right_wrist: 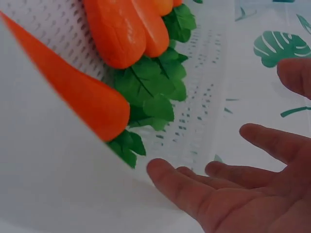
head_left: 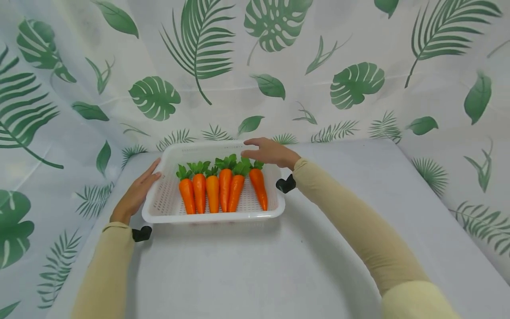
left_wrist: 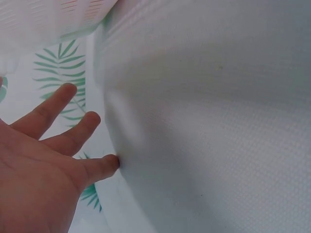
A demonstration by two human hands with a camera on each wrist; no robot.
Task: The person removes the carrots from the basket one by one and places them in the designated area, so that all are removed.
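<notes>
My left grip [head_left: 134,195] and right grip [head_left: 274,153] are unclenched at the basket [head_left: 215,218] on the counter [head_left: 223,270]. Judged light and slightly flexible; hold it by both end rims [head_left: 281,205]. Rim contact unclear.

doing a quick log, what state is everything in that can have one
White basket, upright, loaded
Six carrots, leaves attached, lying side by side in the basket, one set apart
Left hand, outstretched, at the basket's left side
Right hand, outstretched, near the basket's far rim
Beige sleeves, down to the wrists
Leaf-print backdrop, hanging
</notes>
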